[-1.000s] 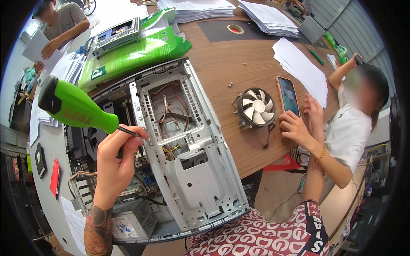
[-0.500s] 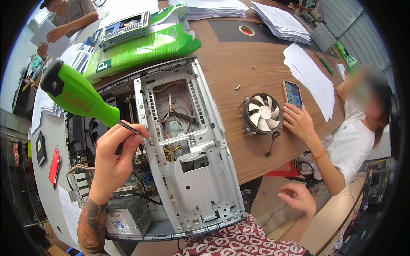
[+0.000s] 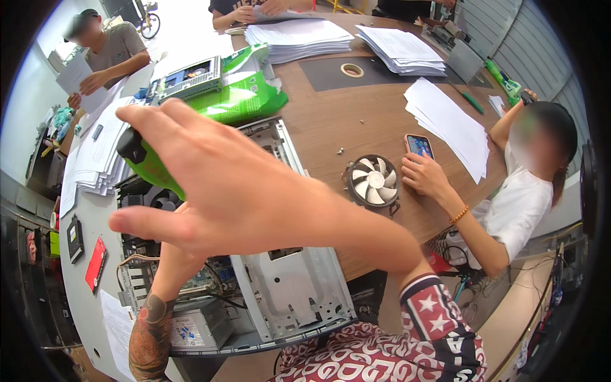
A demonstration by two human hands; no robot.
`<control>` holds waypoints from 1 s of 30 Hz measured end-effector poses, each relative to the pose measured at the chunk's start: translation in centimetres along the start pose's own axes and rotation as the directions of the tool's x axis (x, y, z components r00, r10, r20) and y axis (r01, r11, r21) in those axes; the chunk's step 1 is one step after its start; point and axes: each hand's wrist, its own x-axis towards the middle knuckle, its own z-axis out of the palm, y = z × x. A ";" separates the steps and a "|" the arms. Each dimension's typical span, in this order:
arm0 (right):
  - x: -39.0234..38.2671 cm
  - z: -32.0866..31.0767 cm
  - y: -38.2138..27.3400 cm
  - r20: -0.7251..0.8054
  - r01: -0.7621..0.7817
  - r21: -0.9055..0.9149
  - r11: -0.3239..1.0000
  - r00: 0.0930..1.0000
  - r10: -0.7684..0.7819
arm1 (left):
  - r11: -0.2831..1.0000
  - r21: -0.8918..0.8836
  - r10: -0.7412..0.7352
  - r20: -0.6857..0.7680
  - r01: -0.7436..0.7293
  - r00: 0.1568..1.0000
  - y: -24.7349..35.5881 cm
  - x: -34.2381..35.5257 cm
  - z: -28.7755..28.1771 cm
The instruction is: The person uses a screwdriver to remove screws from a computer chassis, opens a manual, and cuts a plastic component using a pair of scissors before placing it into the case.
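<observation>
Left hand (image 3: 178,266) is hovering over the open computer case (image 3: 289,290), its fingers hiding behind the right hand (image 3: 219,184); its grip cannot be told. A green-handled screwdriver (image 3: 153,165) is leaning up and leftward above the case's left side, its handle partly showing between the right hand's thumb and fingers. The right hand is holding its digits wide apart; contact with the handle cannot be determined. Rightward, a cooling fan (image 3: 374,181) is lying on the wooden table (image 3: 318,127), near a co-worker's hand (image 3: 425,174) that is touching a phone (image 3: 418,146).
</observation>
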 end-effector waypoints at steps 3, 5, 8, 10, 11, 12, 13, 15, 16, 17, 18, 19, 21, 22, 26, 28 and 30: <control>1.3 2.1 0.1 -0.106 0.027 0.128 0.991 0.994 -0.013 | 0.999 0.022 -0.051 0.054 0.050 0.997 -0.9 -1.0 -0.5; 1.6 2.2 0.5 0.041 -0.122 0.364 0.923 0.992 0.115 | 0.995 0.086 0.046 0.022 -0.048 0.999 -1.2 -0.8 -0.5; 1.3 1.3 0.6 0.116 -0.160 0.446 0.881 0.986 0.121 | 0.998 0.065 -0.004 0.024 0.002 1.000 -0.8 -0.6 -1.0; 1.2 1.2 1.0 0.138 -0.167 0.462 0.871 0.984 0.115 | 0.998 0.059 -0.020 0.035 0.018 0.999 -0.3 -0.5 -1.3; 1.3 1.2 1.3 0.142 -0.170 0.465 0.869 0.983 0.116 | 0.996 0.014 -0.083 0.060 0.083 0.995 -0.1 -0.5 -1.4; 1.4 1.3 1.6 0.124 -0.169 0.420 0.892 0.984 0.128 | 0.989 -0.029 -0.144 0.089 0.147 0.986 -0.2 -0.4 -1.4; 1.4 1.4 1.8 0.105 -0.169 0.372 0.913 0.985 0.139 | 0.988 -0.031 -0.146 0.090 0.149 0.985 -0.5 -0.5 -1.3; 1.4 1.8 2.3 0.092 -0.143 0.393 0.908 0.989 0.116 | 0.990 0.112 -0.098 0.087 0.088 0.991 -1.0 -0.7 -1.0; 1.4 1.9 2.5 0.082 -0.115 0.414 0.903 0.993 0.088 | 0.992 0.081 -0.103 0.061 0.098 0.993 -0.9 -0.6 -0.7; 1.1 2.2 2.8 0.076 -0.124 0.414 0.902 0.992 0.102 | 0.992 0.078 -0.105 0.075 0.099 0.992 -1.5 -1.1 -0.2; 1.3 2.5 2.3 0.086 -0.074 0.431 0.899 0.995 0.041 | 0.968 0.247 -0.042 -0.012 0.044 0.999 -1.9 -2.1 -0.3; 1.3 2.7 1.8 0.093 -0.023 0.448 0.894 0.995 -0.021 | 0.955 0.293 -0.040 -0.020 0.044 0.999 -1.8 -3.0 -0.7; 0.9 2.8 1.9 0.100 -0.053 0.439 0.897 0.995 0.009 | 0.955 0.294 -0.036 0.018 0.030 0.999 -1.8 -2.8 -0.4; 0.8 2.8 1.9 0.077 -0.032 0.436 0.900 0.997 -0.002 | 0.958 0.287 -0.037 0.041 0.024 0.998 -1.6 -2.5 -0.3; 0.4 3.2 2.1 0.029 0.014 0.442 0.897 0.999 -0.030 | 0.956 0.294 -0.043 0.093 0.014 0.995 -1.6 -2.1 -0.3; 0.3 3.1 2.0 0.045 -0.001 0.438 0.899 0.999 -0.021 | 0.955 0.297 -0.040 0.110 0.005 0.993 -1.5 -2.2 -0.4; 0.1 3.2 2.0 0.068 -0.024 0.447 0.894 0.998 -0.007 | 0.956 0.294 -0.037 0.128 -0.002 0.991 -1.4 -2.3 -0.4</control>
